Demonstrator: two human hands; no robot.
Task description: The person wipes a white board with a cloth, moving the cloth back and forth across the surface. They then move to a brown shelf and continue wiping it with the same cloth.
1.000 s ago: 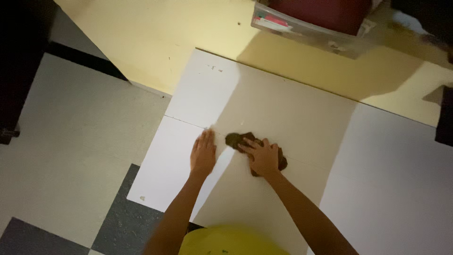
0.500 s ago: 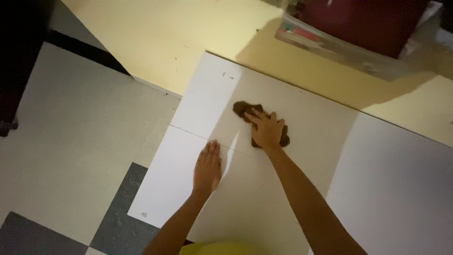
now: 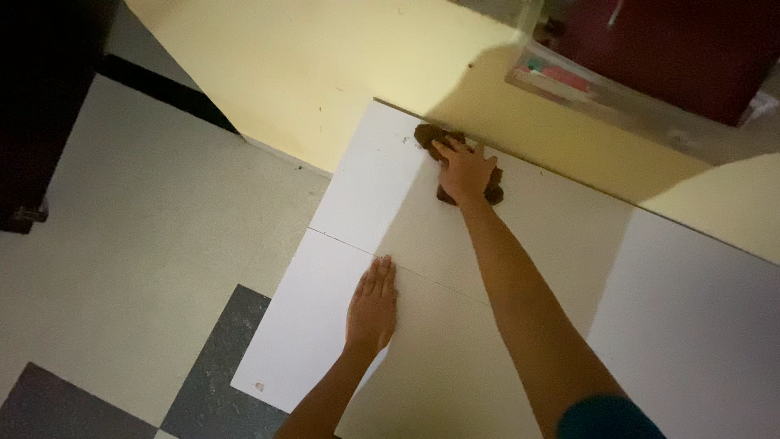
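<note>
White surface with a thin seam across it, butted against a yellow wall; tiled floor, pale with dark squares, at 9 o'clock. Clear storage bin at 1 o'clock. Dim room, hard shadows. Right hand at 12 o'clock, arm fully extended — fingers spread flat, pressing a brown rag near the far edge. Left hand lies palm-down at centre, fingers straight and together, holding nothing.
</note>
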